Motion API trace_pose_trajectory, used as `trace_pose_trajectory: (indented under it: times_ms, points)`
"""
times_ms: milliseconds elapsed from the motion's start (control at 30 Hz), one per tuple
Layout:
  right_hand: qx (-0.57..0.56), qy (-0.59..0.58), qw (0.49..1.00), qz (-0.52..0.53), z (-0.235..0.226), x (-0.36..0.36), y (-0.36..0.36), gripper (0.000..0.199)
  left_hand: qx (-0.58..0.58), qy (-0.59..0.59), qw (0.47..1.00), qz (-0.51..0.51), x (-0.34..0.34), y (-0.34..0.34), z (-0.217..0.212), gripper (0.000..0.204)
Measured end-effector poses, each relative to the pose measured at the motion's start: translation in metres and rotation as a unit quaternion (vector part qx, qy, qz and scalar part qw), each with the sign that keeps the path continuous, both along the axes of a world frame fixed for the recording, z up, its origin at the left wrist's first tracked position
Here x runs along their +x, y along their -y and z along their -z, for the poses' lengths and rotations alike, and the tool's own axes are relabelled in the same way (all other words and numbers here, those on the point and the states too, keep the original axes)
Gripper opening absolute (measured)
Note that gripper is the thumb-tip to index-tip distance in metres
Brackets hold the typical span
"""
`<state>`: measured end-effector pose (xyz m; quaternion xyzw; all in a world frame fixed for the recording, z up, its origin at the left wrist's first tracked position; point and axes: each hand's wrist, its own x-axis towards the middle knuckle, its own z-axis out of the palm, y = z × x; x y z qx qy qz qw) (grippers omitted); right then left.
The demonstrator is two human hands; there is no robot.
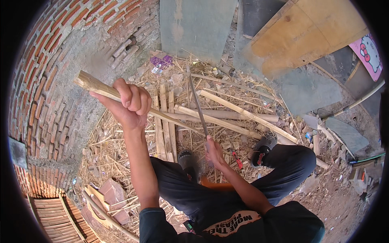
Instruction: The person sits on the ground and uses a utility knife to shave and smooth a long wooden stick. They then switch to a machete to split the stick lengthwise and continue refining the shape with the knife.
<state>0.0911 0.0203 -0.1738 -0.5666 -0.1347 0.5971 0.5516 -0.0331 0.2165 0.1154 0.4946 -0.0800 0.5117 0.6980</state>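
My left hand (131,101) is raised at the left, its fingers wrapped round a long split bamboo strip (174,120). One end of the strip sticks out past my thumb toward the brick wall; the other slants down to the right, near the blade. My right hand (214,153) grips the handle of a machete (197,103) in front of my knees. Its long, narrow dark blade points away from me. Whether blade and strip touch, I cannot tell. Several split bamboo pieces (227,124) lie on the ground beyond my feet, some upright in the view, others slanting right.
A brick wall (52,77) rises at the left. Boards (196,30) and a brown wooden panel (302,34) lean at the back. Straw and shavings (121,150) cover the ground. A red-handled tool (238,161) lies between my shoes. Broken wood (113,194) is at lower left.
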Motion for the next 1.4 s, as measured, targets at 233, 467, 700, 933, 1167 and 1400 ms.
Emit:
trace_pose_trajectory:
  times_ms: [233, 467, 700, 933, 1167, 1400]
  points:
    - [0.083, 0.035, 0.995, 0.042, 0.011, -0.017, 0.006, 0.065, 0.032, -0.01, 0.999, -0.017, 0.008, 0.001, -0.006, 0.072]
    - [-0.048, -0.027, 0.998, -0.039, 0.014, -0.016, 0.006, 0.062, 0.025, -0.011, 0.999, -0.046, 0.003, 0.003, 0.0, 0.071]
    - [0.155, 0.024, 0.986, 0.058, -0.018, -0.014, -0.022, 0.063, -0.009, -0.021, 0.996, -0.09, 0.006, 0.001, -0.003, 0.072]
    - [-0.152, -0.088, 0.983, 0.048, 0.1, -0.032, 0.033, 0.066, -0.006, -0.02, 0.995, -0.101, -0.007, -0.01, -0.001, 0.071]
    - [-0.023, -0.14, 0.989, 0.048, 0.046, -0.013, 0.018, 0.067, -0.08, -0.095, 0.942, -0.313, 0.017, 0.008, -0.017, 0.074]
    - [0.161, -0.111, 0.977, 0.081, -0.012, 0.003, -0.016, 0.069, -0.028, -0.035, 0.997, -0.061, -0.002, -0.009, -0.005, 0.077]
